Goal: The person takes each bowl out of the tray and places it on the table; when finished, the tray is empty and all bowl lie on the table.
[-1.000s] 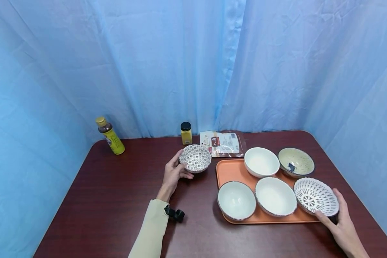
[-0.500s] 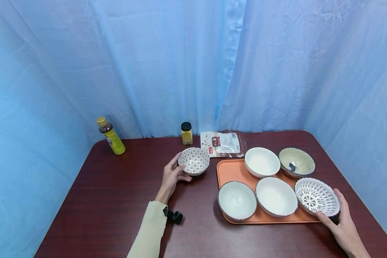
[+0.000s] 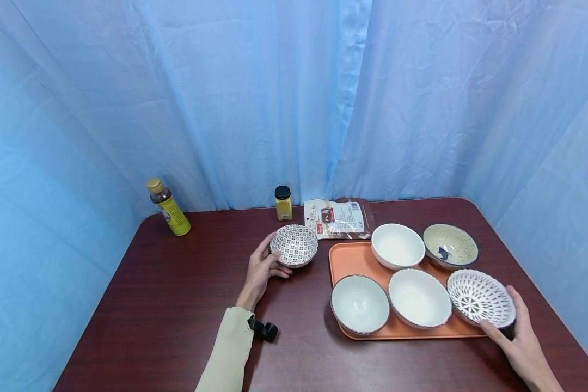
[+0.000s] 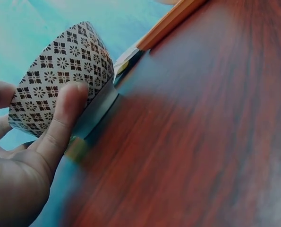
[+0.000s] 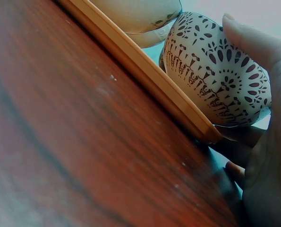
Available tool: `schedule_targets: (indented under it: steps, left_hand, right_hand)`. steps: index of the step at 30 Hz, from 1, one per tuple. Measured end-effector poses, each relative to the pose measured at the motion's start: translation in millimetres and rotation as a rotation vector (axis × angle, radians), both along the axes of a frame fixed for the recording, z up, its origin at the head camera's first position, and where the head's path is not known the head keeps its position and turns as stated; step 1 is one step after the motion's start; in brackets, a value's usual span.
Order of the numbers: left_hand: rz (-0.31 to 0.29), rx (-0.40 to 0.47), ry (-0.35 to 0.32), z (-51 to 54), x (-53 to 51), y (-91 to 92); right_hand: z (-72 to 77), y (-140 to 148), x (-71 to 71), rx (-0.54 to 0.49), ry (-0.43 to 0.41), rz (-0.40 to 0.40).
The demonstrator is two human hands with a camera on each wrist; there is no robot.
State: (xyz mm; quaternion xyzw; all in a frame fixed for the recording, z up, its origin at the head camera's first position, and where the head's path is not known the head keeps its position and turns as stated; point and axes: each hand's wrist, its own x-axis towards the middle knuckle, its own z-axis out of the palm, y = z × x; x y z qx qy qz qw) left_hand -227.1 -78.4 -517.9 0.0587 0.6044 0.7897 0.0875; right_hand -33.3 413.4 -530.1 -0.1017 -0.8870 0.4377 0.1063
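My left hand (image 3: 259, 274) grips a small bowl (image 3: 294, 246) with a dark flower-and-check pattern, left of the tray. In the left wrist view the thumb presses the patterned bowl's (image 4: 60, 71) outer wall, with other fingers at its far side. On the right, my right hand (image 3: 519, 337) holds a white bowl with a dark petal pattern inside (image 3: 480, 299) by its right side, at the orange tray's (image 3: 345, 261) right end. The right wrist view shows this bowl's printed outside (image 5: 216, 71) above the tray edge, thumb near its rim.
Other bowls stand on or by the tray: a grey-rimmed bowl (image 3: 360, 305), a white oval one (image 3: 419, 299), a plain white one (image 3: 398, 246) and a speckled one (image 3: 449, 246). Behind are a packet (image 3: 340, 219), a yellow jar (image 3: 283, 204) and a bottle (image 3: 171, 209).
My left hand has lowered slightly toward me with the patterned bowl, mostly in the first half second. The right hand and its bowl stay in place.
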Motion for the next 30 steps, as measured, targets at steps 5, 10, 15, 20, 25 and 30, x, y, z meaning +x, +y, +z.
schedule_targets:
  steps: [5, 10, 15, 20, 25, 30]
  left_hand:
    - [0.0, -0.019, -0.034, 0.0, -0.3, -2.4]
    - [0.014, -0.023, -0.046, 3.9, -0.7, -8.3]
    - [0.061, -0.035, -0.001, 13.3, -0.4, -18.4]
    - [0.122, -0.043, 0.056, 26.3, 1.7, -27.7]
    - [0.123, -0.052, 0.131, 44.7, 7.8, -23.9]
    - [0.057, -0.087, 0.229, 61.5, 15.3, -11.9]
  right_hand:
    - [-1.9, 1, 0.0, 0.001, -0.005, 0.002]
    - [-1.8, -1, 0.3, -0.002, -0.002, -0.001]
    - [-1.4, -1, 0.3, -0.003, -0.002, -0.002]
    - [-1.0, -1, 0.7, -0.007, 0.002, 0.006]
    - [2.2, -1, -0.1, -0.005, -0.015, -0.007]
    - [1.7, -1, -1.1, -0.005, -0.021, -0.016]
